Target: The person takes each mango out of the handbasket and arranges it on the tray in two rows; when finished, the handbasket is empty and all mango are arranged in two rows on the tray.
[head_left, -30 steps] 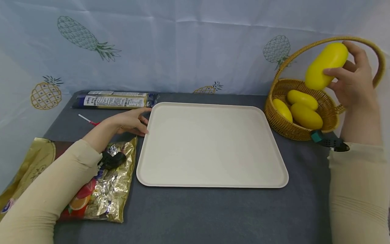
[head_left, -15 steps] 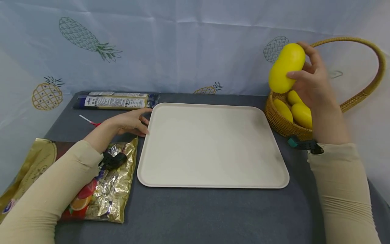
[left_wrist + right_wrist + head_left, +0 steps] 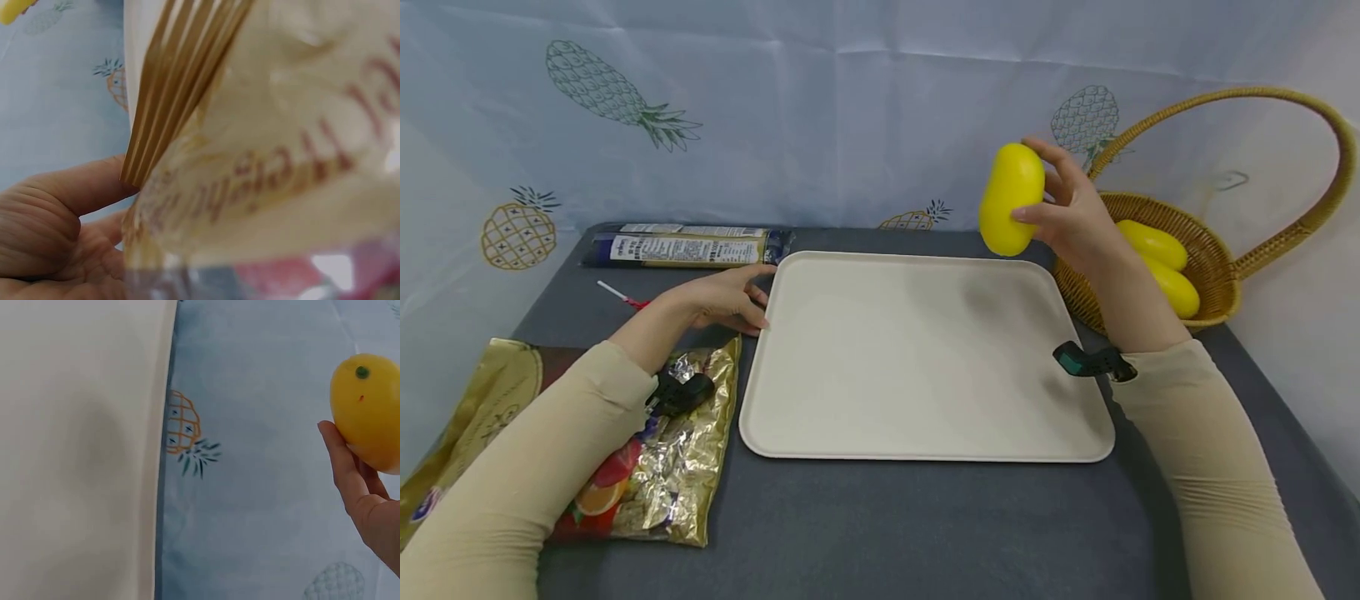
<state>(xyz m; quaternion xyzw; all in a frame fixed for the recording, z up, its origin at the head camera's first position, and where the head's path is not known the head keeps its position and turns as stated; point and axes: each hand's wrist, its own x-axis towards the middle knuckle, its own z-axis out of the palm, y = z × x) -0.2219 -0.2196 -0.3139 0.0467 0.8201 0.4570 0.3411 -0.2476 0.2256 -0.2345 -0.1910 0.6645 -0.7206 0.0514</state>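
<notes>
My right hand [image 3: 1078, 212] grips a yellow mango [image 3: 1011, 200] between thumb and fingers, holding it upright above the back right of a cream tray [image 3: 917, 358]. In the right wrist view, the mango [image 3: 369, 412] shows a green stem spot at one end. My left hand [image 3: 722, 302] rests at the left edge of the tray with relaxed fingers, its thumb touching the rim. Two more mangoes [image 3: 1153, 243] show in a wicker basket [image 3: 1217, 292] at the right; my right forearm hides part of it.
A gold candy bag [image 3: 700, 467] lies under my left forearm and fills much of the left wrist view. Behind my left hand lies a blue packet [image 3: 685, 248] with white labels. A lollipop [image 3: 617, 293] lies beside my left wrist. A pineapple-print cloth [image 3: 850, 125] hangs at the back.
My right hand has carried the mango left and somewhat down, from over the basket to above the tray's back right. My left hand has stayed at the tray's edge.
</notes>
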